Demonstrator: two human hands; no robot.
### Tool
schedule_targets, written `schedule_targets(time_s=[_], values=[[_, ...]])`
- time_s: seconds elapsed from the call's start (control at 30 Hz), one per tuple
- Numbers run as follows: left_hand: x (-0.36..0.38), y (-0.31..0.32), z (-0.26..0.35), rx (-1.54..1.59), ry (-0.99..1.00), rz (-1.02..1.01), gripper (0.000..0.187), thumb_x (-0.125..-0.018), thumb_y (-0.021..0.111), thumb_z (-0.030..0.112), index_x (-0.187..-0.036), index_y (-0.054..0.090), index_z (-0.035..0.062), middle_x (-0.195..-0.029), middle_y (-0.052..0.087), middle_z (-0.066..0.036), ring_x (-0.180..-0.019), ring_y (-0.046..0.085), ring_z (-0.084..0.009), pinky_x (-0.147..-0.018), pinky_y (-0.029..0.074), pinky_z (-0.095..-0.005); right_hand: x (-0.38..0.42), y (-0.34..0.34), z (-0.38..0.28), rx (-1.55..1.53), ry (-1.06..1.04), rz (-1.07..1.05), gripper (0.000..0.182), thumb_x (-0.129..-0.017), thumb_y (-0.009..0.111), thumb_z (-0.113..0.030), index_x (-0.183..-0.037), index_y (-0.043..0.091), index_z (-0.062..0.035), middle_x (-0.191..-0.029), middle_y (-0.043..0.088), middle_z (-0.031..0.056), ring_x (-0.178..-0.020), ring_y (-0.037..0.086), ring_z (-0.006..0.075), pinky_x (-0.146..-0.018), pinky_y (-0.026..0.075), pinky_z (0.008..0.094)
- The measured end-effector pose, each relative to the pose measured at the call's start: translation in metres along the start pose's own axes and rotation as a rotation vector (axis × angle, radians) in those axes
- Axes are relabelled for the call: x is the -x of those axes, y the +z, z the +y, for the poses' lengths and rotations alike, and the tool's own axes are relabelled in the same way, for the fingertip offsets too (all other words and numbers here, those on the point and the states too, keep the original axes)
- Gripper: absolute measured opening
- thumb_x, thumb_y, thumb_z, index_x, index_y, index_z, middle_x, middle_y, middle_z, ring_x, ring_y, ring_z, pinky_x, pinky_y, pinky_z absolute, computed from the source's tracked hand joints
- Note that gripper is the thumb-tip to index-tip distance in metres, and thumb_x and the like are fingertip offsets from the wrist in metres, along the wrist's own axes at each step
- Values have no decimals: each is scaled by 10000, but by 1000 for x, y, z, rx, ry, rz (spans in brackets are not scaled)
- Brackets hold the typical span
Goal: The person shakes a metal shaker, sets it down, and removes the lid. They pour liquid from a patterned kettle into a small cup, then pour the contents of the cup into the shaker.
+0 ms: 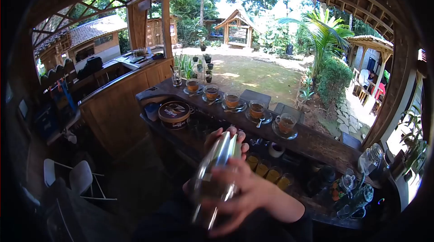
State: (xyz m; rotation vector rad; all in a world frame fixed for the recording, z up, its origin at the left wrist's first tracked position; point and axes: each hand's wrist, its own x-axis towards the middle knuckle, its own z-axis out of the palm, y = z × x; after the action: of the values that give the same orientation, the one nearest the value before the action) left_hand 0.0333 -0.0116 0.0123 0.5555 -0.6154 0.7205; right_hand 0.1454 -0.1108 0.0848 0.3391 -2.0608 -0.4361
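Note:
A shiny metal cocktail shaker (220, 151) is tilted in front of me, its lower half smeared by motion. My left hand (243, 144) wraps round the far side of its upper end, with only fingertips showing. Across the lower half lies my right hand (239, 185), blurred, with its fingers curved around the shaker. Beyond my hands, several glass cups of amber drink stand on saucers along the wooden counter (316, 144); the closest is one cup (286, 124) just to the right. A spoon (261, 122) rests on a saucer beside another cup.
A round brown tub (174, 114) sits on the lower shelf at left. Several glasses of yellow liquid (273, 174) stand below the counter, right of my hands. Glass jars (371, 158) are at the right end. White chairs (81, 176) stand at lower left.

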Motion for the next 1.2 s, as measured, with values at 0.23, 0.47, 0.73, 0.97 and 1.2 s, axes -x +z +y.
schedule_targets(time_s=[0.23, 0.47, 0.73, 0.97, 1.2], values=[[23, -25, -60, 32, 38, 255, 307, -901, 456, 348, -1123, 475, 137, -1125, 446, -74, -1068, 441, -286, -832, 459, -427, 38, -35, -12, -110, 437, 29, 643, -606, 748, -182, -1181, 476, -273, -1254, 439, 125, -1099, 462, 363, -892, 393, 502], [23, -27, -96, 65, 188, 302, 304, -891, 480, 324, -1098, 493, 102, -1104, 485, -104, -1012, 508, -273, -832, 484, -432, 29, -56, -41, -88, 144, -60, 534, -729, 689, -206, -1211, 472, -280, -1237, 477, 65, -1122, 459, 339, -926, 338, 544], [-2, 16, -95, 22, -25, -47, 323, -907, 435, 349, -1104, 511, 103, -1041, 456, -90, -1000, 425, -264, -896, 444, -456, 1, -75, -68, 19, 35, -114, 658, -652, 693, -173, -1208, 430, -406, -1246, 459, 3, -1092, 488, 331, -908, 386, 502], [25, -29, -106, 313, 183, 526, 279, -883, 502, 343, -1065, 537, 133, -1057, 525, -58, -1017, 513, -211, -830, 485, -346, 63, -44, -7, -182, 695, 75, 755, -615, 766, -154, -1268, 403, -263, -1229, 436, 139, -1122, 432, 396, -887, 398, 503], [-8, 19, -44, 21, -13, -75, 301, -906, 448, 326, -1072, 470, 75, -982, 397, -113, -939, 432, -274, -891, 461, -467, -6, -39, -28, -23, 144, -177, 617, -660, 672, -163, -1168, 469, -448, -1234, 466, -38, -1135, 452, 343, -882, 410, 475]])
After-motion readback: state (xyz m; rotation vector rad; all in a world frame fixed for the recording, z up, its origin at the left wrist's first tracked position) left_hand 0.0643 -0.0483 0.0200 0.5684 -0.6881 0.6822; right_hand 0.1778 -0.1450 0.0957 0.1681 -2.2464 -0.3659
